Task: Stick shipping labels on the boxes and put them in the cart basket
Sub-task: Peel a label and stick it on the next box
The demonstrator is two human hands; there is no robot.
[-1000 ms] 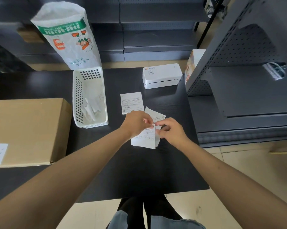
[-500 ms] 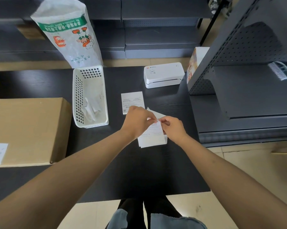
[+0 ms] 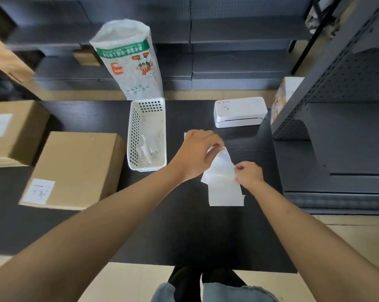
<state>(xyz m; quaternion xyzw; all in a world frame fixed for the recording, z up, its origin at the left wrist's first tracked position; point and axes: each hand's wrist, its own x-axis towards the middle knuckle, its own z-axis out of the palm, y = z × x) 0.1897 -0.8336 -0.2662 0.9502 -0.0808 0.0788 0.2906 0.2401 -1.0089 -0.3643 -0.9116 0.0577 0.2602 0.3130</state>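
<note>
Peeling label (image 3: 222, 177), pinched by left hand (image 3: 198, 154) and right hand (image 3: 248, 174); both left boxes (image 3: 75, 168) already labelled, not carted.

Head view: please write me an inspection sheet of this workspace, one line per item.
Surface: black table, matte.
Job's things: shipping label with backing, held over the table; two cardboard boxes, near box and far box, each labelled.
Clutter: white perforated basket with paper scraps; label printer; printed sack.
Grippers: left hand and right hand each pinch the label.
Cables: nothing seen.
Surroundings: grey shelving, tiled floor.
</note>
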